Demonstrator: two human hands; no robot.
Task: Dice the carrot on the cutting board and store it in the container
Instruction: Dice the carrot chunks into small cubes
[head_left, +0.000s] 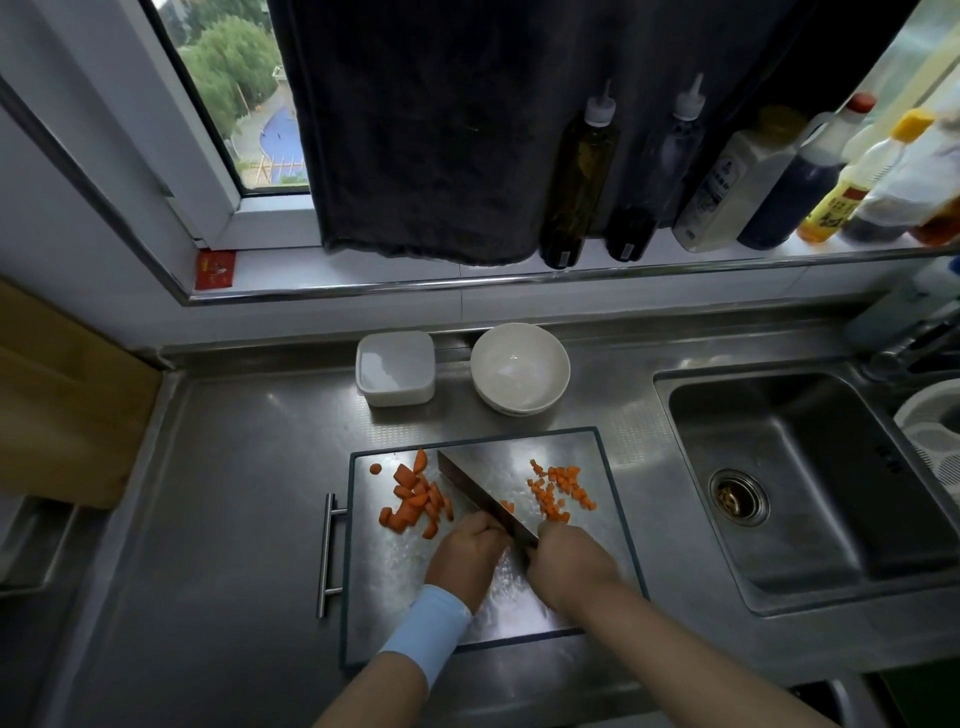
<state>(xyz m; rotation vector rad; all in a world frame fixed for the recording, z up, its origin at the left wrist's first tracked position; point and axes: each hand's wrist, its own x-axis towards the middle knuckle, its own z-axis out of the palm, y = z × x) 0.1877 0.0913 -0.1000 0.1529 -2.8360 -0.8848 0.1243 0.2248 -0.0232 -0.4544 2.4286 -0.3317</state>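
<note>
Gripping the knife (483, 493) handle with right hand (574, 558) fingers clenched round it, blade slanted across the cutting board (519, 613); curling left hand (467, 556) fingers down against the blade, can't tell if pinning anything; got rough carrot chunks (413, 499) on the board's left side, small dice (558, 491) on its right; keeping the open container (395, 369) just behind the board on the counter (234, 493), white bowl (519, 369) beside it.
</note>
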